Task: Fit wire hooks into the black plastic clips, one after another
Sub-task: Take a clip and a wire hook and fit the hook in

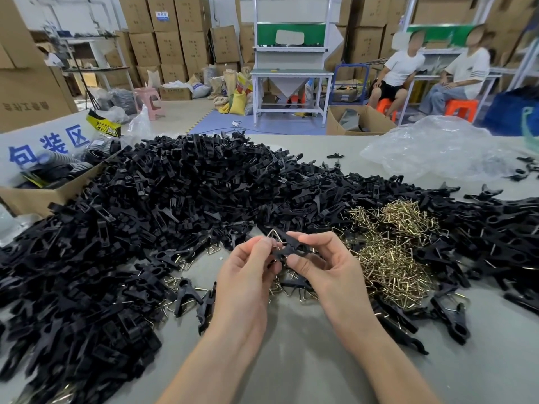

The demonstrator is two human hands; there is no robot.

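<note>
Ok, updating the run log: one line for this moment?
left hand: pinches black plastic clip | right hand: grips same clip | triangular metal wire hook: at clip's top

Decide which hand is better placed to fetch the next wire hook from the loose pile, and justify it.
Right, probably. The wire hook pile lies immediately right of the right hand, while the left hand would have to cross over it. Both hands now grip one black clip.
</note>
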